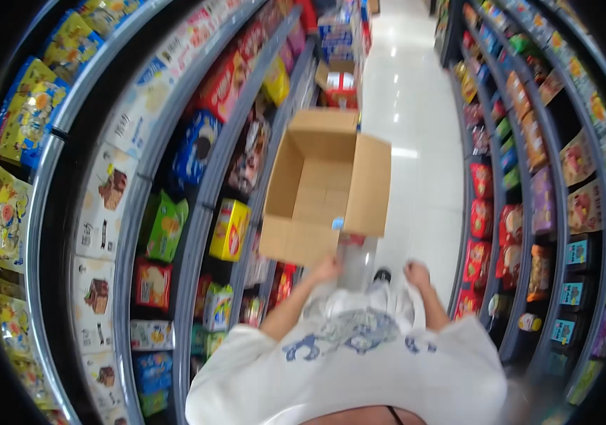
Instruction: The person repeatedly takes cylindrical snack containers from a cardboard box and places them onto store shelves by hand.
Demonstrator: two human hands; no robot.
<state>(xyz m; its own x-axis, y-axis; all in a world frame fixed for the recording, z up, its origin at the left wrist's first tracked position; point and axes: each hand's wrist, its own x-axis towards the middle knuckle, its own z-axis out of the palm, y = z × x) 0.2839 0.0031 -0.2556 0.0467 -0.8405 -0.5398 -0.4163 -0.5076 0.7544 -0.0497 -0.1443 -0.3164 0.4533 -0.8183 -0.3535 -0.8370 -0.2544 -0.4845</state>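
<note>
An open cardboard box (321, 184) stands ahead of me on the left side of the aisle, its flaps folded outward. The inside shows bare brown cardboard, with a small blue-and-white spot near the front edge. My left hand (327, 268) is just below the near flap, its fingers curled and blurred. Whether it touches the flap or holds anything, I cannot make out. My right hand (417, 273) hangs to the right of the box, apart from it, closed in a loose fist with nothing visible in it.
Shelves of packaged snacks line both sides, with a yellow box (230, 229) on the left and red packets (481, 217) on the right. A glossy white floor (416, 113) runs between them. Farther up, another opened carton (338, 81) stands by the left shelf.
</note>
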